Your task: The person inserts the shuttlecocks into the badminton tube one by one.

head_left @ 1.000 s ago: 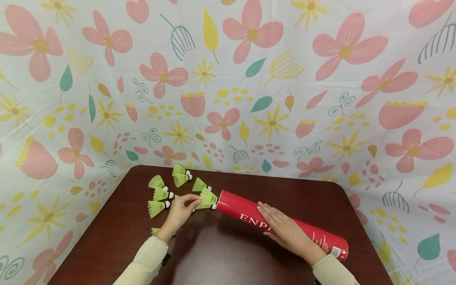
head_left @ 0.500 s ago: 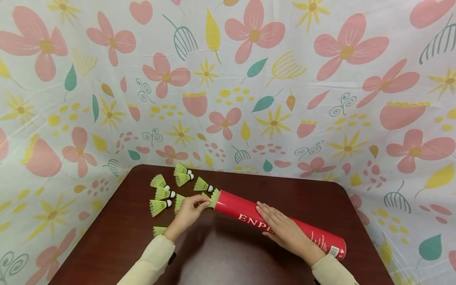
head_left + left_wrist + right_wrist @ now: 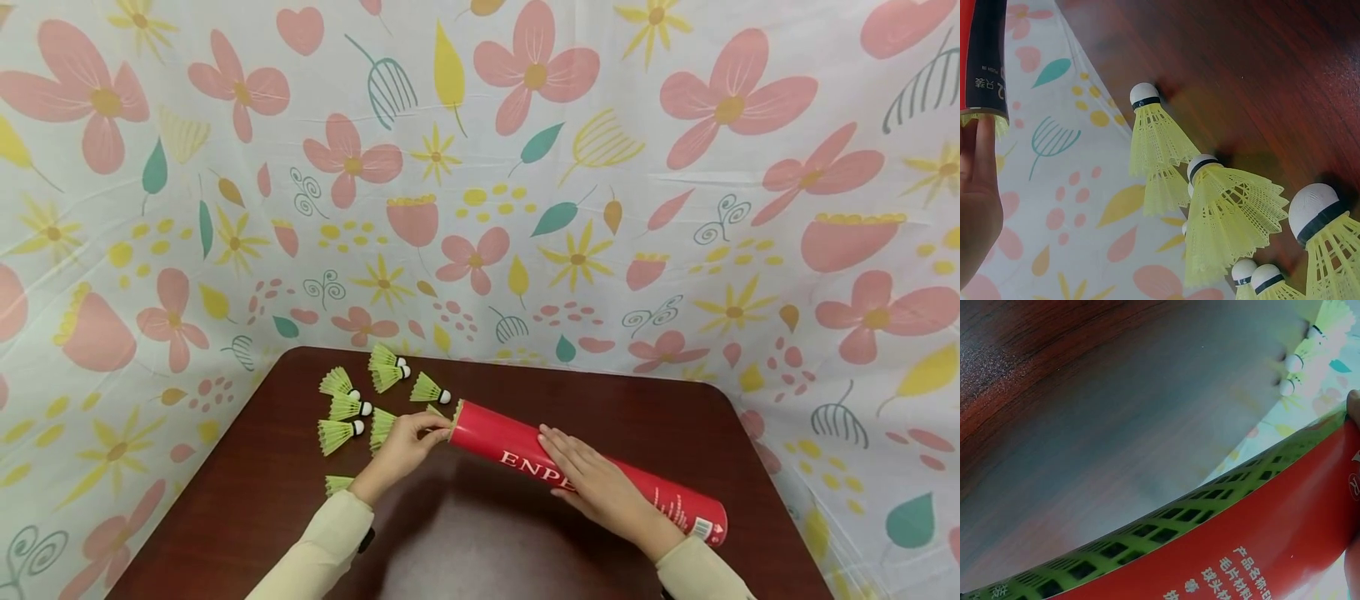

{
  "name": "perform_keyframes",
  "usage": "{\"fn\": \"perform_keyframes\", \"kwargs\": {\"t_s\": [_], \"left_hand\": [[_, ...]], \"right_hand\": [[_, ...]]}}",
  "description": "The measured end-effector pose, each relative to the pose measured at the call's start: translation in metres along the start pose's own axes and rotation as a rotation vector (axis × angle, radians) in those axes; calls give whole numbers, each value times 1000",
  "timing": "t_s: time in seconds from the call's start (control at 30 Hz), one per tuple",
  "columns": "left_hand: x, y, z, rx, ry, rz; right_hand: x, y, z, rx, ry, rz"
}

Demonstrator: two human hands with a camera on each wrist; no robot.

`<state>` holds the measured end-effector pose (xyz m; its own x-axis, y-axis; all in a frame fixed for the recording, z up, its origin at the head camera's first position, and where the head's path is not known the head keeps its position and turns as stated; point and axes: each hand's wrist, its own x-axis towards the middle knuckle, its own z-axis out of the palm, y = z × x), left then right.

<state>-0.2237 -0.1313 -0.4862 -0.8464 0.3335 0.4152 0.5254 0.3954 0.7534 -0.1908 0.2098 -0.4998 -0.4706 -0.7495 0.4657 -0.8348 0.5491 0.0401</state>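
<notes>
A red shuttlecock tube (image 3: 491, 433) with white lettering lies slanted on the table, its mouth facing left. My right hand (image 3: 596, 483) holds it from above, fingers over the top and thumb on the near side. At the mouth, my left hand (image 3: 405, 450) pinches the skirt of a yellow shuttlecock (image 3: 1001, 127). Most of that shuttlecock is hidden inside the tube; only its skirt edge shows at the rim. In the left wrist view, the fingers reach right up to the tube's opening.
Several loose yellow shuttlecocks with white heads lie left of the tube, among them one near the mouth (image 3: 427, 389) and one farther left (image 3: 341, 435). The dark wooden table (image 3: 637, 408) ends at a flowered cloth (image 3: 480, 167) behind.
My left hand has moved right, pushing the shuttlecock headfirst into the tube until only the skirt edge shows. My right hand stays on the tube.
</notes>
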Motion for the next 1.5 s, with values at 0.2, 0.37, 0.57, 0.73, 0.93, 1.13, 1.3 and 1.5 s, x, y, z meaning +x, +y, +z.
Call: {"fn": "perform_keyframes", "kwargs": {"t_s": [0.2, 0.37, 0.57, 0.73, 0.93, 1.13, 1.3, 1.5], "left_hand": [[2, -3, -1, -24, -57, -17], [2, -4, -3, -36, -101, -21], [2, -4, -3, -83, -104, -29], [1, -5, -6, -136, -86, -32], [-7, -6, -21, -125, -36, -81], [-21, -19, -46, -115, 59, -202], [-40, -27, -72, -23, 133, -316], [-67, -38, -99, 113, 175, -439]], "right_hand": [[0, -1, 0, 13, -21, -2], [-3, -1, 1, 12, -26, 1], [-3, 0, 1, 10, -22, 9], [-2, 2, 2, 5, -16, 24], [-3, 4, 2, -3, -21, 25], [-5, 6, 1, 10, -1, 31], [-8, 8, 1, 14, -2, 40], [-12, 9, 3, 23, -12, 57]]}}
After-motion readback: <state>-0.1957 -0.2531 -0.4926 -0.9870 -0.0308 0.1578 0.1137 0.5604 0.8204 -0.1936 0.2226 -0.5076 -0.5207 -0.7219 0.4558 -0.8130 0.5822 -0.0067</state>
